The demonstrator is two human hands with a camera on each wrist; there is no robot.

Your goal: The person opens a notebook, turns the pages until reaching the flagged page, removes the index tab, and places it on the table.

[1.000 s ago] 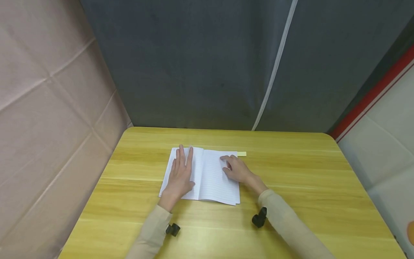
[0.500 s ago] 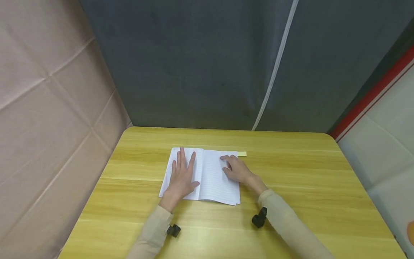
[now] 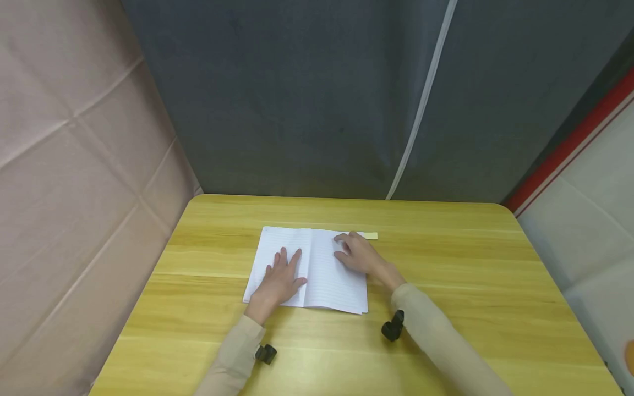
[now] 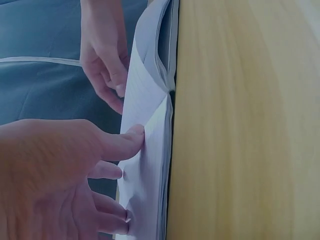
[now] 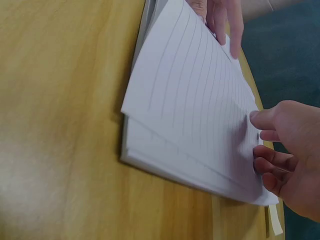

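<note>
1. Nearest the person, two beige sleeves (image 3: 233,357) reach forward over the bench (image 3: 446,264), each with a small black wrist camera mount (image 3: 266,353).
2. Mid-bench lies an open notebook (image 3: 324,280): white, thin ruled pages, rectangular, its sheets stacked and slightly fanned at the near corner in the right wrist view.
3. On its left page, the left hand (image 3: 279,281) rests flat, fingers straight and slightly spread, gripping nothing.
4. On the right page's far part, the right hand (image 3: 358,254) rests with fingers bent loosely, fingertips (image 5: 260,150) touching the paper; whether it pinches a sheet I cannot tell.
5. Just past the notebook's far right corner, a pale yellow paper strip (image 3: 371,236) lies flat on the smooth, wood-grain, round-cornered bench.
6. Farthest back hangs a dark grey fabric curtain (image 3: 322,99).
</note>
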